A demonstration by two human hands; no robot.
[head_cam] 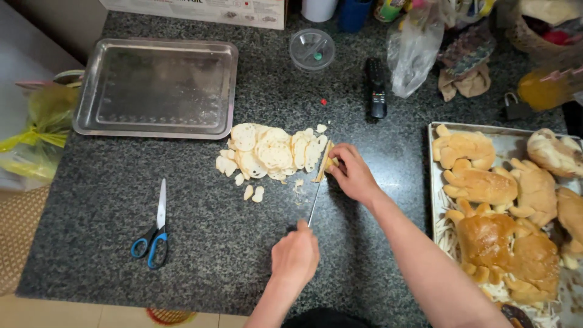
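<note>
My left hand (295, 254) grips the handle of a knife (316, 197), its thin blade pointing away from me. The blade's far end rests against a small end piece of bread (328, 163). My right hand (352, 174) pinches that piece from the right and holds it down on the dark speckled counter (200, 206). Just left of the blade lies a pile of thin pale bread slices (272, 153), with a few crumbs and small bits in front of it.
An empty metal tray (158, 85) sits at the back left. Blue-handled scissors (155, 234) lie front left. A baking tray (433, 182) of golden bread loaves (486, 185) stands at the right. Behind are a black remote (376, 88), a clear round lid (311, 48) and a plastic bag (413, 51).
</note>
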